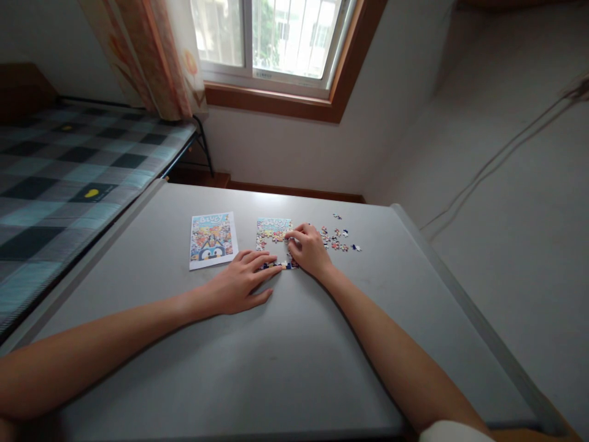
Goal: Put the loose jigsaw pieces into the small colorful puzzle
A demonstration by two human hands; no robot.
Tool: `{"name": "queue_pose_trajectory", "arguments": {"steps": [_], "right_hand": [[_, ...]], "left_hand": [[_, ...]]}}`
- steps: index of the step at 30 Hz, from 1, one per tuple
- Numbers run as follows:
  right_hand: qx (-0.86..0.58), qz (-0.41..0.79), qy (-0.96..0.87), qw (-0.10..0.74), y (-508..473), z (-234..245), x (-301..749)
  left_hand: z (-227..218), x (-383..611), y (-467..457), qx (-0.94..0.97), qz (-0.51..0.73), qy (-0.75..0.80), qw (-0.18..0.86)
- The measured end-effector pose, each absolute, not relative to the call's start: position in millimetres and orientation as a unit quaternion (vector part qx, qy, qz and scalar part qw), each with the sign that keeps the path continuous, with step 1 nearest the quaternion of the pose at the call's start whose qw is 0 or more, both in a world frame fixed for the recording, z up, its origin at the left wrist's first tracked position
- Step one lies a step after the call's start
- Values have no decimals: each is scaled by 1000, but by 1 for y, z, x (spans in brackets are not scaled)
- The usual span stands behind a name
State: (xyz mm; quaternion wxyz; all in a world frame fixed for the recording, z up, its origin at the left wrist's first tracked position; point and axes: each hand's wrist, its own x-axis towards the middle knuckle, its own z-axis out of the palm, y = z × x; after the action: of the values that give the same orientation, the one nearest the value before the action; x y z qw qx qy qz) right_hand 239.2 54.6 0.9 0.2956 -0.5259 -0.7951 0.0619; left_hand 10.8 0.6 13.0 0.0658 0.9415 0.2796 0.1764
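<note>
A partly assembled jigsaw puzzle [273,225] lies flat on the table, its top rows joined and a bare gap in its middle. My left hand [242,282] rests palm down with fingers spread, the fingertips over the puzzle's lower left edge. At the puzzle's right side, my right hand [309,248] is bent, with thumb and index finger closed on a small puzzle piece mostly hidden by the fingers. Loose puzzle pieces [339,246] are scattered right of that hand. The printed picture sheet [211,236] with a cartoon penguin-like face lies to the left of the puzzle.
The grey table [276,374] has raised edges at left and right. Beyond its left edge stands a bed with a checked mattress [133,161]. A window [289,40] and an orange curtain [138,55] are at the back; a cable [497,156] hangs along the right wall.
</note>
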Motion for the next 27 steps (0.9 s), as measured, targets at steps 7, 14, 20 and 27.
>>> {"name": "queue_pose_trajectory", "arguments": {"steps": [7, 14, 20, 27], "right_hand": [[-516, 47, -804, 292, 54, 1, 240], [-514, 37, -799, 310, 55, 0, 240], [-523, 25, -779, 345, 57, -2, 241], [-550, 18, -755, 356, 56, -1, 241]], "left_hand": [[15, 11, 0, 941, 181, 279, 68], [14, 11, 0, 940, 185, 278, 67], [15, 12, -1, 940, 189, 276, 69], [15, 11, 0, 941, 183, 276, 68]]}}
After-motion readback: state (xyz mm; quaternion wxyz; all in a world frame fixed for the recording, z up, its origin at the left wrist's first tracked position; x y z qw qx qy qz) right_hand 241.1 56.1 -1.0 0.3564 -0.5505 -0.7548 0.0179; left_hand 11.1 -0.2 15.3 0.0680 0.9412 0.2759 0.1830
